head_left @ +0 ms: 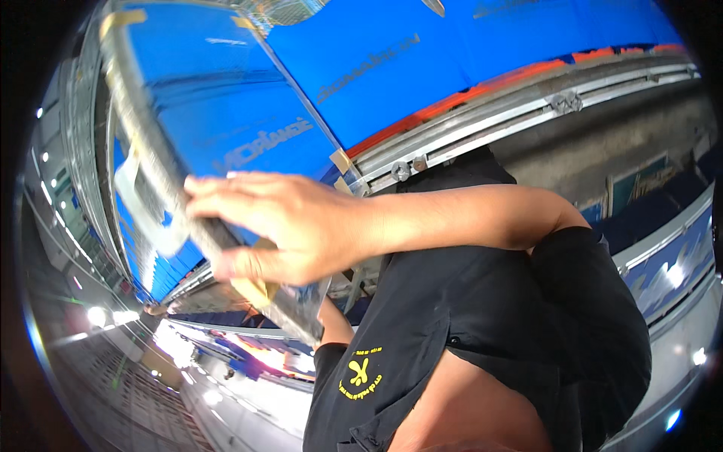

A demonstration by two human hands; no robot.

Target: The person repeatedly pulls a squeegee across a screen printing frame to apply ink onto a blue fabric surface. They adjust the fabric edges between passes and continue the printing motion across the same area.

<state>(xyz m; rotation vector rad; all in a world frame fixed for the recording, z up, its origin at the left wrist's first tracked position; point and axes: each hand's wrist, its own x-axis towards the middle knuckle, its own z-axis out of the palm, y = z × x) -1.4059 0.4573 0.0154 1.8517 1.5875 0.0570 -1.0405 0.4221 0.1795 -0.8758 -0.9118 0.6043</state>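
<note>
A screen-printing frame (143,117) stands tilted at the left, its grey bar worn and patched with yellow tape. Blue cloth shows through the frame's mesh. My right hand (290,222) reaches across my body and is closed over this bar, fingers on the far side and thumb on the near side. Beside the bar, left of the hand, is a whitish curved piece (154,215), too blurred to name. Only a bit of my left forearm (335,324) shows behind the frame's lower end; my left hand is hidden.
Blue cloth (452,53) with dark lettering covers a long table, red along its border. A metal rail (489,124) with bolted stops runs along the table's edge. Below it are shelves holding dark material (640,215). Bright lamps (98,316) shine at the left.
</note>
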